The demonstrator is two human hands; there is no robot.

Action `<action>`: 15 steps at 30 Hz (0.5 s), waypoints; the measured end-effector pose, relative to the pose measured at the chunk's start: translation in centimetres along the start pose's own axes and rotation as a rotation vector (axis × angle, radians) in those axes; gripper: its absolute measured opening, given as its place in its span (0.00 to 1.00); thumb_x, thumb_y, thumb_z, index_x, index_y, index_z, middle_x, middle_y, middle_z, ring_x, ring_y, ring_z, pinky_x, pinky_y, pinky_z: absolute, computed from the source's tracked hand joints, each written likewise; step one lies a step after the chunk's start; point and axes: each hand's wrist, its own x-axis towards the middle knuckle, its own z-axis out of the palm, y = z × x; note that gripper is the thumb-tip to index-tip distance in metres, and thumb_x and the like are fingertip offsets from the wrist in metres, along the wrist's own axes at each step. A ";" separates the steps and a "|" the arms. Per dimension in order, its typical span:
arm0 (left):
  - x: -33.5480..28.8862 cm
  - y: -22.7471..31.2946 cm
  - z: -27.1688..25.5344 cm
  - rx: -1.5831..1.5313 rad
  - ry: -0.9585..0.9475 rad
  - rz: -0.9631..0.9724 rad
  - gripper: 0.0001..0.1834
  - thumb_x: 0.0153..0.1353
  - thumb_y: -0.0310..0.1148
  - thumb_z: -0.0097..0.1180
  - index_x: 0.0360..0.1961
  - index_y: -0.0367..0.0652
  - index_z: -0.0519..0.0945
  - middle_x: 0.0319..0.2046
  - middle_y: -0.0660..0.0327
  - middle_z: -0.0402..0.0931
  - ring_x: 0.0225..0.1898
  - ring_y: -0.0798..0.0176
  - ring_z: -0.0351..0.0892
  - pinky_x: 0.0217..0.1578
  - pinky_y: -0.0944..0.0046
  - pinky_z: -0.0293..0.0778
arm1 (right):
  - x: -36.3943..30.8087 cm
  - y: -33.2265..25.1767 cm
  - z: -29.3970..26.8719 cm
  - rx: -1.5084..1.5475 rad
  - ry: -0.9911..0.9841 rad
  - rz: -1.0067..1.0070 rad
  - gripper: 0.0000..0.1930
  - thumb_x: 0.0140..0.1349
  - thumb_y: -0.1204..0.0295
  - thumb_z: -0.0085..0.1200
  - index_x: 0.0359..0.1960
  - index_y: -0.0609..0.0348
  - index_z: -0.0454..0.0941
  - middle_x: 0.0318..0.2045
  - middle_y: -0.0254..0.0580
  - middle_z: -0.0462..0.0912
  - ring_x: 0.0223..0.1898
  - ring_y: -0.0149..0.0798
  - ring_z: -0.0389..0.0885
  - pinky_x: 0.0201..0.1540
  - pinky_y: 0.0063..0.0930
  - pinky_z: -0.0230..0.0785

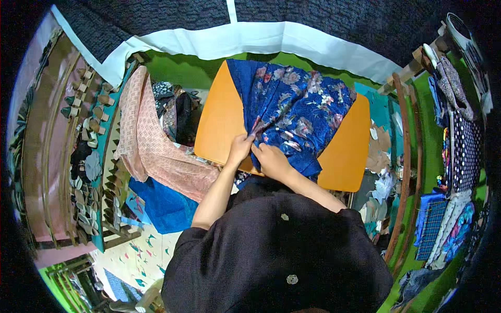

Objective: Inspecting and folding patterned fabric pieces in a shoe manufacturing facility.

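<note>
A blue cloth with a floral print (297, 107) lies spread over an orange board (219, 122) in front of me. My left hand (240, 147) pinches the cloth's near edge, thumb and fingers closed on a fold. My right hand (271, 159) sits right beside it, pressing and gripping the same bunched edge. The two hands touch each other at the board's near side. My black sleeves and shirt fill the lower middle of the view.
A pink patterned cloth (151, 143) drapes to the left over a blue cloth (162, 203). A white-edged dark fabric (250, 39) hangs at the back. Folded fabrics (454, 219) lie stacked at right, scraps (381, 151) beside the board, small pieces on a shelf (88, 156) at left.
</note>
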 end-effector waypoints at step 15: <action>5.8 12.9 3.4 -0.257 -0.112 0.287 0.12 0.61 0.35 0.44 0.22 0.43 0.72 0.15 0.70 0.69 0.12 0.76 0.63 0.12 0.75 0.59 | -7.1 5.9 -4.9 0.403 0.123 0.684 0.15 0.46 0.65 0.54 0.36 0.56 0.74 0.28 0.51 0.77 0.36 0.48 0.75 0.38 0.34 0.66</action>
